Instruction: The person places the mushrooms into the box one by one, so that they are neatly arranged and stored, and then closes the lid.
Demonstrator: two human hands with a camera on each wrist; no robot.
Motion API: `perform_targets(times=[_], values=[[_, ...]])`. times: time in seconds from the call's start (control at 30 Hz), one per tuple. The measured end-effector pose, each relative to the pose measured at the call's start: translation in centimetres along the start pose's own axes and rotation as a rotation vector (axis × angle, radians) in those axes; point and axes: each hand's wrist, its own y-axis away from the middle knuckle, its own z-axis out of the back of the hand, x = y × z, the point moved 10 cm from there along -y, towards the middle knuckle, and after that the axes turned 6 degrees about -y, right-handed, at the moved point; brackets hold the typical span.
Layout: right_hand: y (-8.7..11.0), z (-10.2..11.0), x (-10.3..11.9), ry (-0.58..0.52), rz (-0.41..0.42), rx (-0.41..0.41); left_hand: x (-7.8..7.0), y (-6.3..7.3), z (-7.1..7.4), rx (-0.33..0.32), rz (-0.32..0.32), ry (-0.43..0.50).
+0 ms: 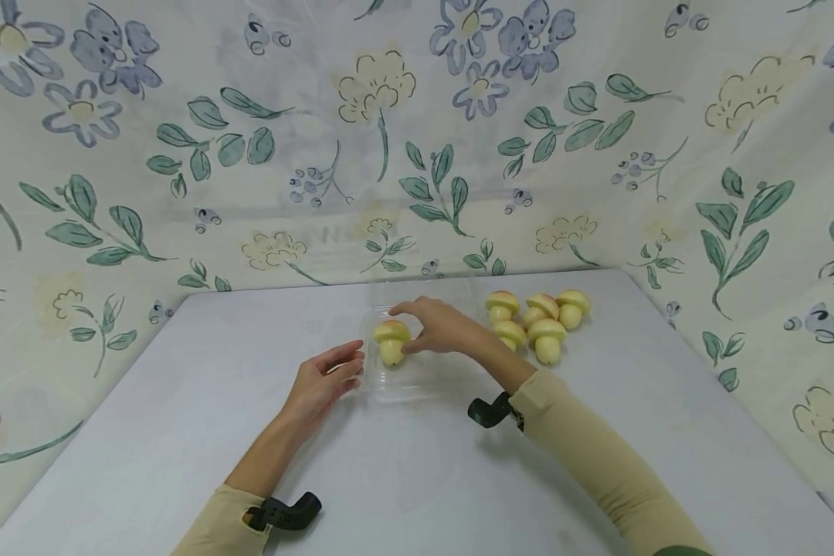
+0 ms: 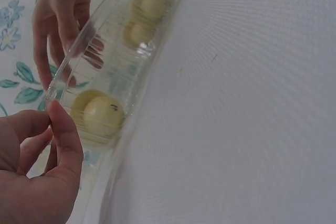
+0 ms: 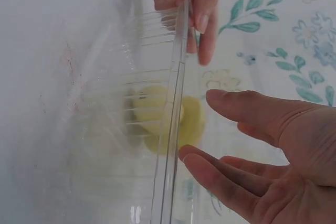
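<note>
A clear plastic box [image 1: 427, 380] with ribbed walls stands on the table, faint against the white. Inside its left end a yellow mushroom-shaped piece [image 1: 391, 344] with a reddish-topped cap stands upright, stem down. My left hand [image 1: 323, 386] is at the box's left side; in the left wrist view its thumb and forefinger pinch the rim. Over the box reaches my right hand [image 1: 439, 327], close to the piece on its right. In the right wrist view that hand's thumb and fingers are spread apart, holding nothing.
Several more mushroom-shaped pieces [image 1: 547, 341] are grouped on the table just right of the box, by the right forearm. A floral cloth [image 1: 417, 139] hangs behind the white table [image 1: 181, 386]. Dark wrist cameras [image 1: 489, 411] are strapped to both sleeves.
</note>
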Motion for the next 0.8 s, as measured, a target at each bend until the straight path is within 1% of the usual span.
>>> perform_targets(times=[0.17, 0.33, 0.47, 0.57, 0.8], values=[[1.2, 1.0, -0.9, -0.056, -0.008, -0.027, 0.1, 0.0, 0.1, -0.005, 0.006, 0.007], [2.7, 2.8, -1.8, -0.112, -0.013, -0.055, 0.1, -0.1, 0.0, -0.005, 0.007, 0.009], [4.1, 4.5, -2.3, -0.124, 0.000, -0.095, 0.0, -0.1, -0.2, -0.001, 0.004, 0.016], [5.2, 5.5, -2.9, -0.119, -0.004, -0.124, -0.1, -0.1, -0.2, 0.001, 0.005, 0.020], [6.8, 6.1, -5.0, -0.136, -0.021, -0.142, 0.3, -0.1, 0.1, -0.009, 0.021, -0.002]])
